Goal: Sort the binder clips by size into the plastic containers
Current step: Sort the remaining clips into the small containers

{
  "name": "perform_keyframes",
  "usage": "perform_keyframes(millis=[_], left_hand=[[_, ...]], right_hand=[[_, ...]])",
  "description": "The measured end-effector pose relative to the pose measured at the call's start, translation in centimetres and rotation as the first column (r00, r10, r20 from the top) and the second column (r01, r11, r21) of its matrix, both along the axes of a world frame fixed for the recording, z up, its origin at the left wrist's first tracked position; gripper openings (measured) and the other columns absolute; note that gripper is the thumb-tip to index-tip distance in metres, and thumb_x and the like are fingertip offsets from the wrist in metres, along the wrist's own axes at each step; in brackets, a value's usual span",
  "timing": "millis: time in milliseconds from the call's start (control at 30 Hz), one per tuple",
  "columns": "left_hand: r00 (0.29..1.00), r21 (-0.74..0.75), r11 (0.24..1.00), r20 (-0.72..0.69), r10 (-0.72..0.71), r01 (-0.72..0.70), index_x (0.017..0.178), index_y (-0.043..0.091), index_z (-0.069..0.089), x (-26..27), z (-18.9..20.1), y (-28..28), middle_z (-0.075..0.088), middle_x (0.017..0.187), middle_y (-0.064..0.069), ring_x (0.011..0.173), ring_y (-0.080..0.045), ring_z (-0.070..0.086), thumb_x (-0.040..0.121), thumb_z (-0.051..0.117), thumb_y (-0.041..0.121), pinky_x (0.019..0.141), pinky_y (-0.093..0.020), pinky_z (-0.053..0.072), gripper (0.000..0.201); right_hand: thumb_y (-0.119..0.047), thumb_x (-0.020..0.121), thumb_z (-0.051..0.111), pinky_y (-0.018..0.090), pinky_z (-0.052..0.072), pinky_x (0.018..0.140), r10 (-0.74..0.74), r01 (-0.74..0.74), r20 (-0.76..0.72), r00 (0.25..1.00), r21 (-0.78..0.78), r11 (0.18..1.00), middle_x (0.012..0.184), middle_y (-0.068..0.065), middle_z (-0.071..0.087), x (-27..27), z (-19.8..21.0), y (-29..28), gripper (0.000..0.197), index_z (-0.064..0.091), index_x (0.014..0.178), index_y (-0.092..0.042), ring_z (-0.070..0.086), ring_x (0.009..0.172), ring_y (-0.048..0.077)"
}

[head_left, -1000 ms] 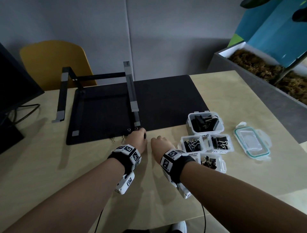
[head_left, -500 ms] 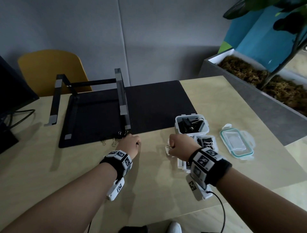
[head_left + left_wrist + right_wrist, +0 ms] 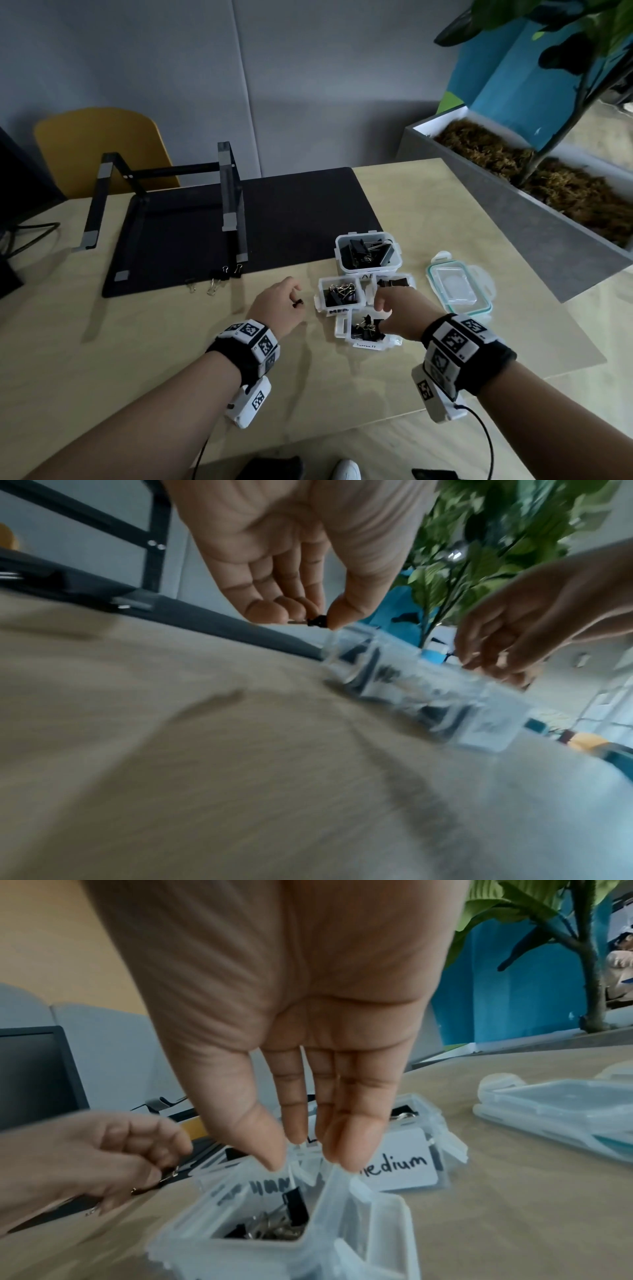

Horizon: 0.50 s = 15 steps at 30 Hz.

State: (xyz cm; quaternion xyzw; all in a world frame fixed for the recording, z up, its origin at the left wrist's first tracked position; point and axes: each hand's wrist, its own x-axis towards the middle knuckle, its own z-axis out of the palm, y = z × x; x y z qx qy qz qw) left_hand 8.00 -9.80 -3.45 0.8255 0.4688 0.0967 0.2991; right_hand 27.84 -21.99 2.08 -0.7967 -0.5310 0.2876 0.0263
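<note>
Pale wood runs under everything, a table (image 3: 428, 212) with a black mat (image 3: 291, 212) across its far side and a metal stand (image 3: 226, 192) on the mat; beyond the right edge sits a planter (image 3: 513, 192), and a yellow chair (image 3: 102, 147) stands behind. My left hand (image 3: 275, 306) hovers just left of the containers, thumb and fingertips pinching a small black binder clip (image 3: 298, 302); my right hand (image 3: 399, 313) hangs above the small container (image 3: 364, 337), fingers straight and pointing down, thumb close beside them, holding nothing that I can see. That container holds small clips, as does the medium container (image 3: 339, 295) just behind it; a second medium container (image 3: 404, 1167) sits to the right, touching, and the large container (image 3: 368, 253) behind them holds big black clips. A loose lid (image 3: 457, 284) lies apart to the right; three clips (image 3: 214, 279) rest at the mat's near edge.
</note>
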Motion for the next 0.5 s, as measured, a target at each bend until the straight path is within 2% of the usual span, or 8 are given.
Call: perform_keyframes(millis=[133, 300, 433, 500], left_hand=[[0.975, 0.015, 0.988, 0.160, -0.153, 0.152, 0.112, 0.022, 0.056, 2.8, 2.4, -3.3, 0.059, 0.091, 0.009, 0.082, -0.011, 0.056, 0.080, 0.060, 0.017, 0.074, -0.022, 0.046, 0.032], [0.930, 0.013, 0.947, 0.182, -0.319, 0.322, 0.111, 0.020, 0.056, 5.7, 2.3, -5.2, 0.057, 0.092, 0.010, 0.089, -0.010, 0.053, 0.079, 0.060, 0.016, 0.081, -0.028, 0.048, 0.032], [0.941, 0.007, 0.948, 0.116, -0.317, 0.318, 0.114, 0.018, 0.058, 5.3, 0.9, -4.8, 0.058, 0.110, 0.006, 0.109, -0.012, 0.048, 0.080, 0.061, 0.016, 0.097, -0.029, 0.041, 0.034], [0.961, 0.029, 0.966, 0.096, -0.259, 0.257, 0.113, 0.018, 0.060, 4.2, 0.6, -4.0, 0.058, 0.116, 0.005, 0.112, -0.013, 0.046, 0.082, 0.060, 0.015, 0.101, -0.027, 0.037, 0.032]], right_hand=[[-0.017, 0.079, 0.064, 0.024, 0.041, 0.078, 0.010, -0.010, -0.002, 1.000, -0.001, 1.000, 0.115, 0.003, 0.054, 0.3, -0.8, -0.6, 0.033, 0.057, 0.110, -0.017, 0.047, 0.092, 0.015], [-0.019, 0.078, 0.064, 0.027, 0.044, 0.082, 0.023, -0.023, -0.001, 1.000, -0.003, 1.000, 0.116, 0.003, 0.054, 0.6, -1.0, -0.5, 0.032, 0.058, 0.110, -0.018, 0.055, 0.102, 0.020], [-0.018, 0.079, 0.063, 0.026, 0.046, 0.079, 0.045, -0.045, -0.004, 0.999, 0.006, 0.999, 0.113, 0.004, 0.057, 0.4, -0.6, -0.1, 0.030, 0.059, 0.109, -0.016, 0.056, 0.099, 0.020], [-0.018, 0.081, 0.062, 0.024, 0.043, 0.076, 0.069, -0.068, -0.014, 0.998, 0.029, 0.997, 0.111, 0.003, 0.059, -0.1, -0.2, 0.3, 0.028, 0.059, 0.109, -0.014, 0.055, 0.095, 0.018]])
